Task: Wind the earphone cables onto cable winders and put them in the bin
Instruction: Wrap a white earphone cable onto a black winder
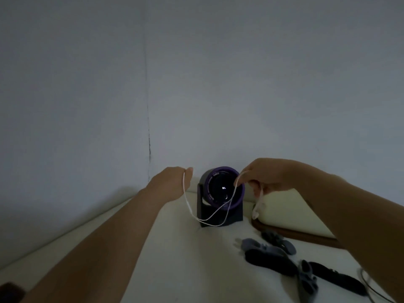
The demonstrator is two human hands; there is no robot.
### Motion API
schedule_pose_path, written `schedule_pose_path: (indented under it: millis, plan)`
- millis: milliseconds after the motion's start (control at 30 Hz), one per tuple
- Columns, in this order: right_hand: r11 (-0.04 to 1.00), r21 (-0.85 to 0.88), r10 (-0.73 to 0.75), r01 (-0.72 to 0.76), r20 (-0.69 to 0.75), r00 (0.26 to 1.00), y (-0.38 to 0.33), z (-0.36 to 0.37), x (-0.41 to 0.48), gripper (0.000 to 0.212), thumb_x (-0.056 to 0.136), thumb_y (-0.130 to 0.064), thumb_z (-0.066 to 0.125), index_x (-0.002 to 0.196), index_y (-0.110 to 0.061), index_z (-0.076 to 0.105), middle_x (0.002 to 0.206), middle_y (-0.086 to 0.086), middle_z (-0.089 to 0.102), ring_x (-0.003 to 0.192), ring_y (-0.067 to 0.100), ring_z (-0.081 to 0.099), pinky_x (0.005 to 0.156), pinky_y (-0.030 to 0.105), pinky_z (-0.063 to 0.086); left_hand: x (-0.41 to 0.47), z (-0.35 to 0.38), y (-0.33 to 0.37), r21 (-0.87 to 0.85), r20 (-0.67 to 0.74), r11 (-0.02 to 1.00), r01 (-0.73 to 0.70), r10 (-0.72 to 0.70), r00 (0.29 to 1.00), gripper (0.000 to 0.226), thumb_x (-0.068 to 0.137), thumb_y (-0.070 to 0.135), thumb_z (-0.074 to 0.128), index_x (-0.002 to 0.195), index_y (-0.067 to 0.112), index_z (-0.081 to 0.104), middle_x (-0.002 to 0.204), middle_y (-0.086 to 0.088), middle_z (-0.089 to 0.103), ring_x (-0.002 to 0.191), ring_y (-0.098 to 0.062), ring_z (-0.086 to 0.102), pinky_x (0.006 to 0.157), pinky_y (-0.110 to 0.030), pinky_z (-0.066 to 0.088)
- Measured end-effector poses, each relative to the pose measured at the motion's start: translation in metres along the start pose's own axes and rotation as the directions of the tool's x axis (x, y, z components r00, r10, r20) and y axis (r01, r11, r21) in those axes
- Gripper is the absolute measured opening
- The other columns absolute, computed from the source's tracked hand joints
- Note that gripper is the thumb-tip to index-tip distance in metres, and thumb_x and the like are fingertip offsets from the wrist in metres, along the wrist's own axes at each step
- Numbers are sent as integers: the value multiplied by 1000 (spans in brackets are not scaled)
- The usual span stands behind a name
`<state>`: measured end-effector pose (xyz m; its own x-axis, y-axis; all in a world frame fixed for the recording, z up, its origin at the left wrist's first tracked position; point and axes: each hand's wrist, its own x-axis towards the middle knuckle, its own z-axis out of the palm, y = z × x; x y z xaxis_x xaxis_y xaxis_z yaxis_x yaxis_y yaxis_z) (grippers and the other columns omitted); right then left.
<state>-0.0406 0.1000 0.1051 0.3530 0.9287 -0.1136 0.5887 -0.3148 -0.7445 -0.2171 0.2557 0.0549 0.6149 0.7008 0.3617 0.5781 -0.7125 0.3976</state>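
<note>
A thin white earphone cable [202, 219] sags in a loop between my two raised hands, in front of a dark device. My left hand [175, 178] pinches one end of the cable near its fingertips. My right hand [264, 178] grips the other part, and a white earbud end [255, 213] dangles below it. Several grey and black cable winders [282, 259] lie on the white surface at the lower right. The bin [290, 232], with a brown rim and pale inside, sits at the right, partly behind my right arm.
A dark cylindrical device with a purple ring [222, 191] stands on a black base against the wall, right behind the hanging cable. The white surface [175, 270] runs to the wall. Another thin cable [371, 287] lies at the lower right edge.
</note>
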Motion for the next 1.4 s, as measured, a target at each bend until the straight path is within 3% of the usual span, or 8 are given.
schedule_pose_path:
  millis: [233,400,600,900,1033,1167,1300,1400]
  plan:
    - [945,319,41,-70,95,995,48,-29,-20,22,92,-4,51,109,-7,64,50,1,41,44,11,41,69,28,50,12,49,-19,448,512,894,-12,-245,823,39,94,16,57,131,5,56,139,-10,50,123,-23,50,99,-31,42]
    - [978,188,-83,92,-58,995,61,-37,-31,18,95,-8,52,105,-8,67,82,2,69,41,6,38,65,24,50,2,36,15,606,597,775,-179,-295,746,51,93,8,56,142,9,44,146,-8,42,123,-20,48,101,-31,42]
    - [895,248,-315,370,-234,920,58,-36,-43,19,95,-8,50,99,-13,67,83,-1,72,43,6,36,58,19,49,-17,37,87,-211,418,964,-162,238,877,50,92,35,61,138,22,46,132,8,55,121,-10,52,105,-29,41]
    - [855,292,-153,428,-646,747,104,-70,-52,24,92,-3,49,93,-15,70,66,-3,66,46,8,42,60,19,51,-1,73,91,-746,337,646,164,153,929,24,102,20,44,94,14,66,62,5,46,48,-4,42,59,-20,52]
    - [992,-114,-91,50,-391,916,125,-77,-52,18,93,-13,54,96,-21,70,62,-4,68,59,10,62,69,25,53,13,61,101,-619,125,785,-9,110,986,26,100,27,49,87,25,71,61,0,43,47,-15,32,50,-25,33]
    - [880,-475,-99,-11,-205,974,121,-65,-52,47,81,-49,63,125,-34,54,111,-16,63,98,3,61,94,26,47,11,55,132,-396,159,878,-269,354,922,22,98,34,49,88,35,69,51,27,55,49,8,51,56,-12,35]
    - [962,-102,-271,254,-232,934,103,-46,-47,77,74,-47,70,141,-31,36,117,-15,62,103,0,60,88,19,47,8,67,157,-286,232,873,-396,464,855,19,93,29,54,81,31,68,76,18,66,69,6,57,63,-13,39]
    - [920,241,-296,307,-83,952,110,-38,-38,58,76,-35,67,129,-19,53,92,-4,68,66,8,60,65,21,50,10,73,158,-306,198,854,-421,490,849,17,92,26,55,83,24,70,82,9,70,76,-2,62,70,-22,48]
